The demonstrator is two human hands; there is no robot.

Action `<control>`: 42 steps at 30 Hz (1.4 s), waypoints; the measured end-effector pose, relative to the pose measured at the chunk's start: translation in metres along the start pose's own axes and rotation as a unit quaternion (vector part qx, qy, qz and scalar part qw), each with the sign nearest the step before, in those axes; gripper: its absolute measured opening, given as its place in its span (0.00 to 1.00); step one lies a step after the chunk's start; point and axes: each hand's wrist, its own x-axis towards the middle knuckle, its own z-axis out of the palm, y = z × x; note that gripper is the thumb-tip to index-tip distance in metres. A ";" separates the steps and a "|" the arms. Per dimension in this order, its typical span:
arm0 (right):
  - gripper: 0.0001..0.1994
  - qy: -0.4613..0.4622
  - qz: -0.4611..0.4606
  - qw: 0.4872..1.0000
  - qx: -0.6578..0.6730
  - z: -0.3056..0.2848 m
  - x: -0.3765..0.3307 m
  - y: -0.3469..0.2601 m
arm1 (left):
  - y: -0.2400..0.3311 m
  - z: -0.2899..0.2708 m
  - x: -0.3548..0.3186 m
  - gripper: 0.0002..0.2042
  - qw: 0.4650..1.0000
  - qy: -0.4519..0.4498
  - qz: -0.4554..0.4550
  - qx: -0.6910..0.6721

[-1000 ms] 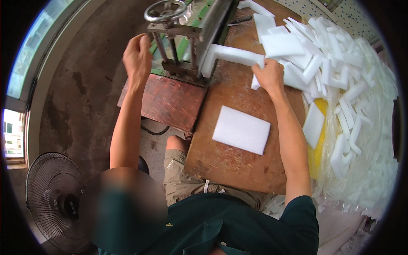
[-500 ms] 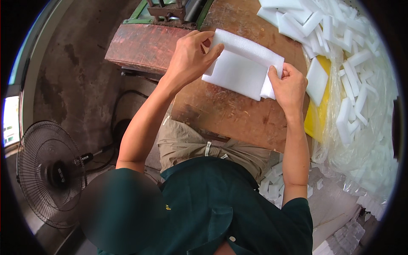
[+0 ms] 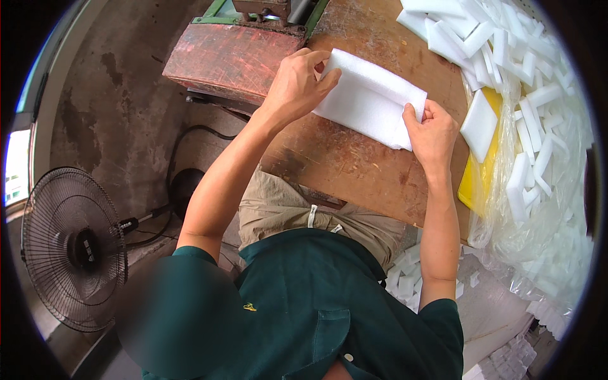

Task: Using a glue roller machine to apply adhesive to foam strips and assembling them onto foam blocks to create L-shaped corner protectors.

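Note:
A white foam sheet (image 3: 364, 104), folded along its far side, is held up over the wooden table (image 3: 329, 168). At its left end my left hand (image 3: 299, 82) pinches the edge between thumb and fingers. My right hand (image 3: 432, 136) grips the right end, with the thumb on the near face and the fingers curled behind. The sheet's far flap leans over the inner face, and its lower edge runs down to the right.
White foam strips (image 3: 506, 54) heap up at the right, partly in clear plastic (image 3: 494, 209). A yellow sheet (image 3: 472, 183) lies there under a foam piece (image 3: 479, 126). A red-topped block (image 3: 231, 57) with a green metal frame stands far left. A fan (image 3: 76, 250) is at left.
The far flap has come down nearer the inner face, so less of that face shows. Both hands keep their hold. The whole view has shifted a little.

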 end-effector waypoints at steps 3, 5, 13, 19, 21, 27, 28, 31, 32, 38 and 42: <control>0.15 0.007 -0.020 1.000 -0.009 -0.001 0.001 0.007 | -0.003 0.007 0.000 0.17 1.000 0.001 0.009 0.001; 0.14 0.006 -0.019 1.000 0.000 -0.002 0.000 0.004 | -0.005 0.011 -0.001 0.17 1.000 0.009 0.017 -0.003; 0.13 -0.002 -0.037 0.999 -0.010 0.008 0.001 0.011 | -0.001 0.012 -0.007 0.16 0.999 0.026 -0.008 0.037; 0.14 -0.006 -0.043 0.998 -0.034 0.007 0.003 0.016 | 0.002 0.017 -0.006 0.15 0.999 0.025 0.000 0.041; 0.14 -0.010 -0.052 0.998 -0.043 0.008 0.006 0.019 | 0.003 0.018 -0.005 0.14 0.998 0.029 0.003 0.047; 0.14 -0.009 -0.127 0.981 -0.148 0.010 0.009 0.017 | 0.011 0.035 -0.011 0.14 0.979 -0.011 -0.023 0.201; 0.13 -0.028 -0.108 0.980 -0.166 0.003 0.008 0.019 | 0.024 0.036 -0.014 0.13 0.973 -0.010 -0.001 0.229; 0.10 -0.050 -0.088 0.982 -0.160 -0.009 0.006 0.029 | 0.057 0.062 -0.042 0.13 0.964 0.042 -0.037 0.261; 0.09 -0.050 -0.082 0.985 -0.144 -0.012 0.007 0.040 | 0.070 0.062 -0.049 0.18 0.958 0.053 -0.030 0.281; 0.09 -0.070 0.059 0.996 -0.016 -0.010 0.007 0.048 | 0.129 0.041 -0.082 0.25 0.968 0.013 0.023 0.248; 0.09 0.161 -0.364 0.897 -0.195 0.005 -0.009 0.051 | 0.132 0.032 -0.062 0.24 0.966 -0.035 0.159 0.203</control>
